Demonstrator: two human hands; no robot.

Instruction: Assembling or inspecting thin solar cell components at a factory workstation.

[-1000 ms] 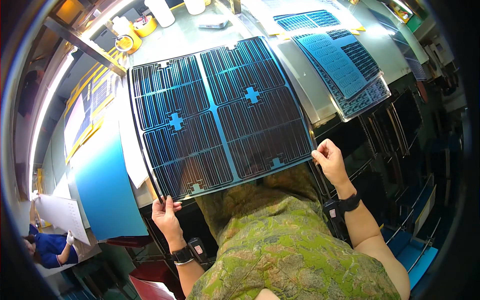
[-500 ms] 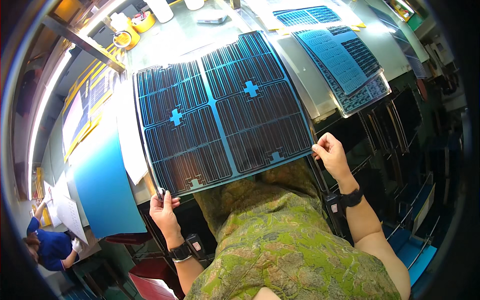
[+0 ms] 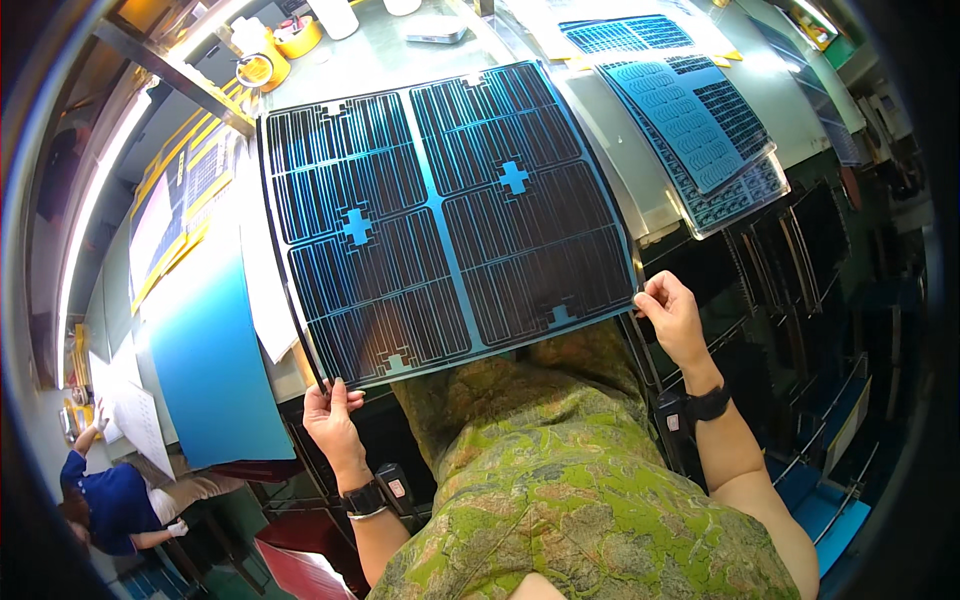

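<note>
A large, thin, dark patterned film sheet [image 3: 540, 245] with blue lines and blue cross shapes lies tilted over the workbench edge in front of me. Its near edge hangs above my lap. My left hand [image 3: 335, 430] pinches the near left corner between thumb and fingers. At the near right corner, my right hand [image 3: 675, 318] grips the sheet the same way, wrist bent inward. Dark bands with small boxes sit on both my wrists.
Blue patterned sheets [image 3: 680, 130] are stacked on the right of the bench. A plain blue sheet [image 3: 215, 360] lies at left, beside yellow-edged sheets [image 3: 180, 205]. Tape rolls [image 3: 262, 70] and a grey box [image 3: 435, 30] stand at the back. A co-worker in blue [image 3: 115, 505] is at far left.
The sheet's far edge has dropped flatter toward the bench, its bright glare gone. Both hands keep their corners, having shifted slightly right in view. The co-worker's body and arm have moved.
</note>
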